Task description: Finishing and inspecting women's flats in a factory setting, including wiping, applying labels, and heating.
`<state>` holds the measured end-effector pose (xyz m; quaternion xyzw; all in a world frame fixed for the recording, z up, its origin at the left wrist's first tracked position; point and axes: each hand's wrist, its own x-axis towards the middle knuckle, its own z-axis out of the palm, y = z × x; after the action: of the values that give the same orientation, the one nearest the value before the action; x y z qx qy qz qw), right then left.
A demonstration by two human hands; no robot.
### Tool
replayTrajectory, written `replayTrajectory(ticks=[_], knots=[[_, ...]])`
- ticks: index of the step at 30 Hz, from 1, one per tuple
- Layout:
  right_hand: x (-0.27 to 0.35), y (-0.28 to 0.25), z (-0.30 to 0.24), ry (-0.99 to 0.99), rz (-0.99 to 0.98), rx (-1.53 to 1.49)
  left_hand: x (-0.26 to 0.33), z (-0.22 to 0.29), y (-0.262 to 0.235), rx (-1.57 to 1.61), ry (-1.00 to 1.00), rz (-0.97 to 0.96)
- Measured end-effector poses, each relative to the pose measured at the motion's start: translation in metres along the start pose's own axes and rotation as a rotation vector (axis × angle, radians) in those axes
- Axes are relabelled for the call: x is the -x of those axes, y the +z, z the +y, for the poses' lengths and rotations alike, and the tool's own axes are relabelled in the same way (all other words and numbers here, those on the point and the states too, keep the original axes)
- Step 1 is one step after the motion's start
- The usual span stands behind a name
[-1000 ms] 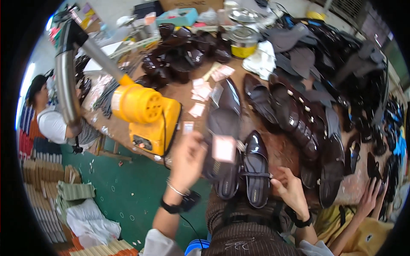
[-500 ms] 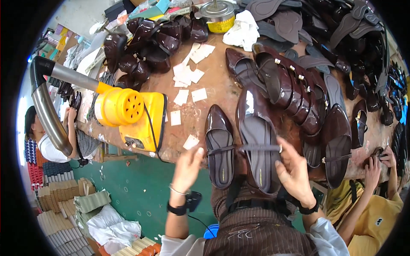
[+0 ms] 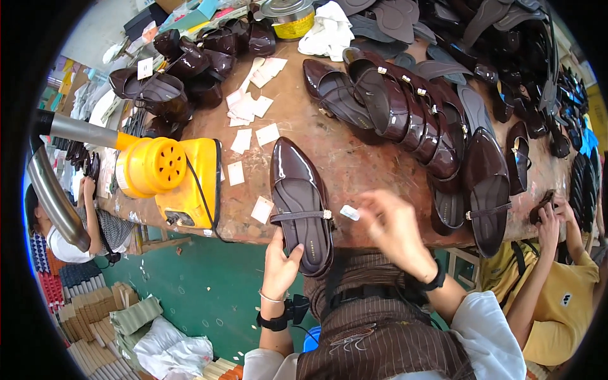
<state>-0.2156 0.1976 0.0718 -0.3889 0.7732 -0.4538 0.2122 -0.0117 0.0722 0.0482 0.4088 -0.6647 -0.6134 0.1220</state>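
A dark brown glossy pointed flat shoe [image 3: 296,190] with a thin strap lies on the worn brown table [image 3: 354,158], its heel over the near edge. My left hand [image 3: 278,267] grips that heel from below. My right hand [image 3: 394,231], blurred, hovers just right of the shoe. It pinches a small white paper tag [image 3: 349,212] close to the strap's buckle.
A yellow machine [image 3: 168,180] with a metal pipe stands left of the shoe. Loose paper tags [image 3: 253,107] lie behind it. A row of brown shoes [image 3: 405,107] and a single one [image 3: 487,190] fill the right. A person in yellow [image 3: 557,304] works at right, another person [image 3: 63,234] at left.
Two shoes lay side by side under both hands before; now only one is in front of me. My right hand has let go of the shoes and holds a white tag.
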Motion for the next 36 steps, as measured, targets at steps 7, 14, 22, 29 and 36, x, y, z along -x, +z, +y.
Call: replayTrajectory(ticks=[7, 14, 22, 29, 36], knots=[[-0.043, -0.030, 0.036, 0.050, 0.017, 0.212, -0.004, 0.003, 0.022, 0.190, -0.058, -0.087], [-0.082, 0.019, 0.050, -0.080, 0.006, 0.420, 0.002, 0.002, 0.035, 0.024, 0.035, 0.031], [-0.059, -0.005, 0.049, 0.034, -0.032, 0.466, -0.004, 0.001, 0.014, -0.129, 0.057, 0.060], [-0.031, -0.041, 0.019, 0.425, -0.172, -0.252, -0.042, -0.015, -0.032, -0.737, 0.137, 0.618], [-0.032, -0.072, 0.023, 0.427, -0.189, -0.839, -0.058, -0.018, -0.040, -0.676, 0.011, 0.586]])
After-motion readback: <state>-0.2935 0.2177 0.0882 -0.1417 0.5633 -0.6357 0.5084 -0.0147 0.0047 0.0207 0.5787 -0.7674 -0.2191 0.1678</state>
